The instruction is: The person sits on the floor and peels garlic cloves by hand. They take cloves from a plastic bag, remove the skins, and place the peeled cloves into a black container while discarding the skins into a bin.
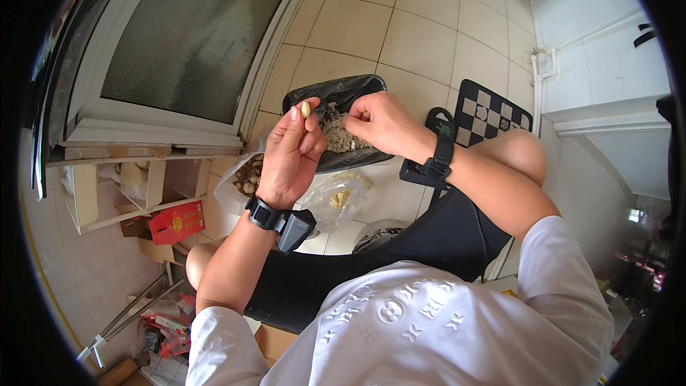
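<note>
Between the thumb and forefinger of my left hand is a pale peeled garlic clove. My right hand is over a black bin lined with a dark plastic bag, its fingers curled down at the pale, dry peelings heaped inside; whether it pinches anything is hidden. A clear plastic bag on the floor, on the near side of the bin, contains several yellowish cloves. To the left of the bin, partly behind my left hand, a whitish bag holds brownish bulbs or pieces.
A black-and-white checkered mat lies on the tiled floor at the right. A frosted-glass door stands at the upper left, above a low white shelf and a red box. My knees flank the bags.
</note>
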### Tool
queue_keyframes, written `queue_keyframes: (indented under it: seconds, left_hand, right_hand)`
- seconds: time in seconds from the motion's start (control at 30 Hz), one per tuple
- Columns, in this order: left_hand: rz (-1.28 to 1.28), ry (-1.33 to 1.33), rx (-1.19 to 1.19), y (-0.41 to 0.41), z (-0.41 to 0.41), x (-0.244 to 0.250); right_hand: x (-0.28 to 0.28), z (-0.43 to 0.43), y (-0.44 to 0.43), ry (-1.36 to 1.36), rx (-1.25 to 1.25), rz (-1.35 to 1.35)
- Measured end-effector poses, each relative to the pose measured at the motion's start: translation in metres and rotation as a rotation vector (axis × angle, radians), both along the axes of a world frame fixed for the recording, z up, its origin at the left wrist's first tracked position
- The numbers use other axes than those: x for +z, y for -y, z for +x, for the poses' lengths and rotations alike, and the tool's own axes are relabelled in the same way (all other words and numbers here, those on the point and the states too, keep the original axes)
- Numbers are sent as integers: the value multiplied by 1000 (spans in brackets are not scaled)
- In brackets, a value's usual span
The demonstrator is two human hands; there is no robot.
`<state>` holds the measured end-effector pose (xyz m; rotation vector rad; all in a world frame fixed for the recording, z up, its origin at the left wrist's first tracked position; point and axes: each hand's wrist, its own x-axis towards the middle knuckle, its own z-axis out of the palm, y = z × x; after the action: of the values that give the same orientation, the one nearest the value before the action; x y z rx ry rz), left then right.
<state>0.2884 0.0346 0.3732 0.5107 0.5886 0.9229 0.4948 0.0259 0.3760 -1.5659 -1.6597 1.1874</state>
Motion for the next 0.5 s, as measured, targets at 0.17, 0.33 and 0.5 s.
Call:
queue_keyframes:
  seconds: [0.17, 0.33, 0.5]
  left_hand:
    - [-29, 53, -23, 4, 3, 8]
    - [-128, 171, -97, 2, 0, 2]
    - [-160, 47, -88, 4, 1, -5]
  right_hand:
    - [-4, 2, -1, 23, -33, 130]
    - [2, -1, -2, 58, -75, 186]
    - [19, -7, 2, -179, 78, 281]
